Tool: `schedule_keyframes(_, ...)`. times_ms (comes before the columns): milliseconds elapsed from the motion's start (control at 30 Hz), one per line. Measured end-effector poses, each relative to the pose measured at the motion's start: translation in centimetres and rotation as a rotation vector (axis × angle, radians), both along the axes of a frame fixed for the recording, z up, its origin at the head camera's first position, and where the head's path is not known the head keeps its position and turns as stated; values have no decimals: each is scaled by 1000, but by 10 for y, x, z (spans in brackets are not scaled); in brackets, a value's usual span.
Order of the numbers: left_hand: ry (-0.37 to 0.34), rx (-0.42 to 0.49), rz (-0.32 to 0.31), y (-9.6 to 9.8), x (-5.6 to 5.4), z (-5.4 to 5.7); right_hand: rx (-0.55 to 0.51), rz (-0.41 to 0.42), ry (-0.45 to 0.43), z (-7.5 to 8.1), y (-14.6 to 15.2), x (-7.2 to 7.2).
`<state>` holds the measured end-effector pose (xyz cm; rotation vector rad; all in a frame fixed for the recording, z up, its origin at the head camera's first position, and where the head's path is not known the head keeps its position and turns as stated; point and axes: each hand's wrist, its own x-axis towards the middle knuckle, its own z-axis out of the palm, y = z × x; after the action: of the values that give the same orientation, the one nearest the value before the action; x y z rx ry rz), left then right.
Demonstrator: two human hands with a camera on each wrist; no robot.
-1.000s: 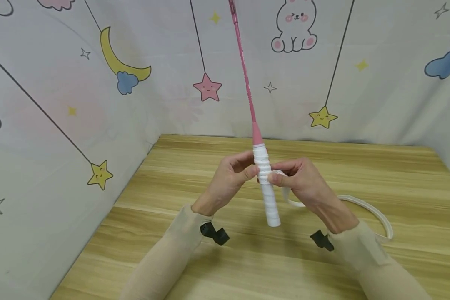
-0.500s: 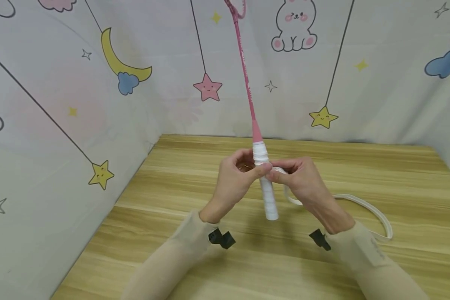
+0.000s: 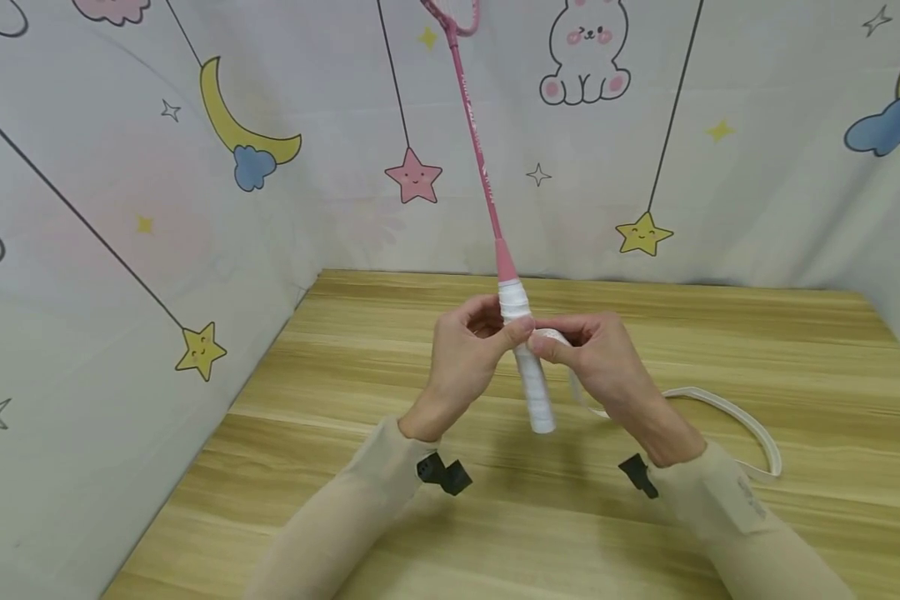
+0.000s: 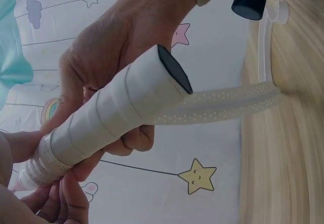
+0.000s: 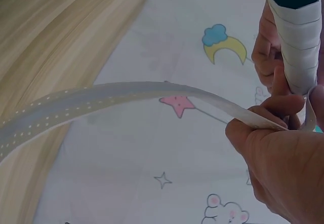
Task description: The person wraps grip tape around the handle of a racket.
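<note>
A pink badminton racket (image 3: 474, 133) is held upright above the table, leaning left at its top. Its handle (image 3: 534, 392) is wrapped in white, with overlapping perforated turns at the upper part. My left hand (image 3: 461, 354) grips that upper part, thumb across the front and fingers behind. Beside it, my right hand (image 3: 607, 358) pinches a white grip tape (image 5: 126, 93) between thumb and fingers, close against the handle. In the left wrist view the tape (image 4: 223, 104) hangs from the right hand, showing rows of small holes. The racket head is mostly out of view.
The tape's loose length loops over the wooden table (image 3: 330, 533), to the right of the right hand. Behind stands a white cloth backdrop (image 3: 330, 100) printed with stars and a rabbit. Black wrist cameras (image 3: 444, 473) sit on both sleeves.
The left thumb has moved right across the handle, up to the right fingers. The racket has turned, tilting further left at the top, and its handle end has risen slightly.
</note>
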<state>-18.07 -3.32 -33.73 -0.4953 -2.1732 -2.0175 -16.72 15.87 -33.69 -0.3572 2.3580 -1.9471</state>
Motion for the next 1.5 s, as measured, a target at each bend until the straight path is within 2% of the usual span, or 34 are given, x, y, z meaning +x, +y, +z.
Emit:
schedule_keyframes(133, 0, 12, 4, -1, 0, 0, 10, 5, -3, 1, -1, 1)
schedule_keyframes(367, 8, 9, 10, -3, -1, -1, -17, -56, -51, 3, -6, 2)
schedule_keyframes(600, 20, -7, 4, -5, -2, -2, -73, -63, -25, 4, -10, 5)
schedule_keyframes(733, 3, -1, -23, -7, -3, -3, -90, -41, -21, 4, -9, 4)
schedule_keyframes(1133, -119, 90, -113, -13, -5, -3, -75, -14, -75, 1, -2, -2)
schedule_keyframes(1333, -129, 117, -162, -16, -8, -6, -85, 21, -99, 2, 0, -4)
schedule_keyframes(1500, -118, 152, -231, -18, -9, -7, -153, 93, -167, 3, 1, -6)
